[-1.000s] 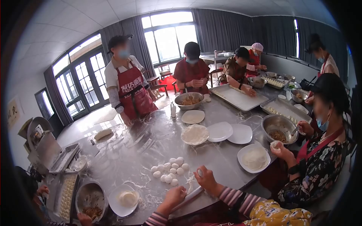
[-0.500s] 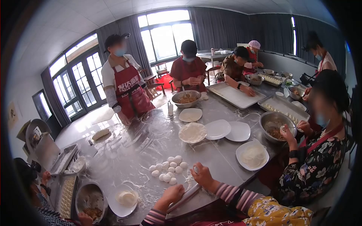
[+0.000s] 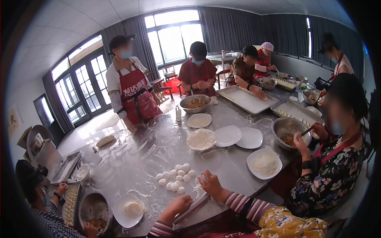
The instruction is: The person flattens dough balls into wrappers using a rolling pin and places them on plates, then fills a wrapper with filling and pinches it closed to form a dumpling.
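Observation:
My right hand (image 3: pixel 211 184) is closed at the near table edge, its fingers around a small white dough piece (image 3: pixel 204 177). Lower and to the left, my left hand (image 3: pixel 180 204) has its fingers curled in; whatever they may hold is hidden. Several round white dough balls (image 3: pixel 180 173) lie grouped on the floured steel table (image 3: pixel 158 158), just beyond my hands. A plate of thin round wrappers (image 3: pixel 132 210) stands left of my left hand. Another plate with wrappers (image 3: pixel 264 164) is to the right of my right hand.
Steel bowls of filling (image 3: pixel 95 208) (image 3: pixel 291 127) stand at both sides. Farther back are white plates (image 3: pixel 228 136), a floured plate (image 3: pixel 201 139), a bowl (image 3: pixel 195 104), a long tray (image 3: pixel 248 99) and a dough lump (image 3: pixel 105 141). Several people in aprons surround the table.
My hands stay nearly in place. The co-worker at the right now holds a stick-like tool over the bowl. Across the table, a person's hand has shifted over the long tray.

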{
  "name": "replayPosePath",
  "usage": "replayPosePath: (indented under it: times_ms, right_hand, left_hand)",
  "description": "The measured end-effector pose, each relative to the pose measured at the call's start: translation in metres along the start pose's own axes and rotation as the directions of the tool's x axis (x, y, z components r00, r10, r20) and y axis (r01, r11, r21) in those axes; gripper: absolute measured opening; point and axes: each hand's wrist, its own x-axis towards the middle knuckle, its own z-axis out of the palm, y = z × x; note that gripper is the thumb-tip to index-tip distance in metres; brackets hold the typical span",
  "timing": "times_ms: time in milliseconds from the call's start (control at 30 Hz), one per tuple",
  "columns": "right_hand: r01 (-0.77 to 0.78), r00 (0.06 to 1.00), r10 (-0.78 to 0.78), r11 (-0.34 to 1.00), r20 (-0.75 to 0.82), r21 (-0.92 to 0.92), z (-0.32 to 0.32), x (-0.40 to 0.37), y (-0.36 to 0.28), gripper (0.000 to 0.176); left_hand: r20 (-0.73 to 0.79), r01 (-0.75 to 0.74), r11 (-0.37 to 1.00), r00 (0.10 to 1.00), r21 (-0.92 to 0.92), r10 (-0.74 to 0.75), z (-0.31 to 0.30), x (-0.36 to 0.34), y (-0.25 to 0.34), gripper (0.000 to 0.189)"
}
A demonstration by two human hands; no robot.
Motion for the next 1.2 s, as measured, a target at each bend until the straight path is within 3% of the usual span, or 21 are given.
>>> replayPosePath:
  times_ms: [67,167,233,333,400,533,700,767,800,867,900,1000,1100,1200]
  right_hand:
    - [0.033,0.999,-0.033,0.999,-0.026,-0.002,0.003,-0.002,0.003,0.021]
    - [0.012,1.0,-0.012,1.0,-0.01,-0.008,-0.022,-0.027,0.003,0.022]
    - [0.122,0.992,-0.12,0.986,0.027,-0.113,-0.039,-0.048,0.005,0.023]
    - [0.039,0.998,-0.038,0.999,-0.057,0.013,-0.048,-0.047,-0.013,0.024]
    - [-0.021,1.0,0.02,1.0,-0.018,-0.006,-0.03,-0.03,-0.004,0.023]
    - [0.016,1.0,-0.016,1.0,-0.024,0.018,0.005,-0.002,0.006,0.022]
    - [-0.05,0.999,0.05,0.999,-0.007,0.013,-0.027,-0.033,0.0,0.022]
    - [0.057,0.997,-0.052,0.994,0.058,-0.093,-0.041,-0.057,0.006,0.024]
    - [0.052,0.998,-0.047,0.994,0.052,-0.1,-0.04,-0.057,0.011,0.024]
    - [0.239,0.971,-0.238,0.951,0.029,-0.195,-0.034,-0.058,0.019,0.008]
    - [0.089,0.995,-0.084,0.99,0.043,-0.108,-0.031,-0.041,0.004,0.025]
    - [0.011,1.0,-0.012,1.0,0.005,0.009,0.001,-0.006,0.009,0.025]
    - [0.023,1.0,-0.022,0.998,-0.018,0.057,0.002,-0.002,0.006,0.025]
    - [0.029,1.0,-0.029,1.0,-0.008,-0.007,-0.026,-0.027,-0.001,0.024]
  left_hand:
    - [0.023,0.016,0.998,1.0,-0.053,-0.015,-0.001,0.002,-0.002,0.022]
    - [0.102,0.054,0.997,0.993,0.047,-0.058,-0.001,-0.002,-0.001,0.022]
    - [0.015,0.082,0.996,0.997,-0.038,-0.082,-0.003,-0.014,-0.003,0.021]
    - [0.041,0.131,0.977,0.991,-0.166,-0.126,-0.008,-0.023,0.008,0.02]
    - [0.033,0.114,0.985,0.993,-0.127,-0.111,0.0,-0.017,0.001,0.021]
    - [0.003,0.076,0.997,0.997,0.007,-0.076,0.001,0.003,-0.003,0.022]
    - [0.126,0.071,0.997,0.989,0.02,-0.073,-0.002,-0.004,-0.006,0.025]
    - [0.004,0.084,0.993,0.996,-0.079,-0.084,0.003,-0.012,-0.017,0.021]
    - [0.011,0.077,0.994,0.997,-0.078,-0.076,0.001,-0.014,-0.011,0.021]
    - [0.052,0.051,0.993,0.998,-0.102,-0.046,-0.003,-0.022,0.003,0.021]
    - [0.096,0.104,0.992,0.991,-0.071,-0.097,-0.004,-0.019,0.011,0.021]
    - [0.004,0.091,0.995,0.996,-0.034,-0.091,0.0,0.0,0.01,0.025]
    - [0.022,0.059,0.998,0.998,-0.002,-0.059,0.001,0.007,0.005,0.024]
    - [0.069,0.069,0.997,0.995,-0.023,-0.067,0.001,0.002,0.001,0.023]
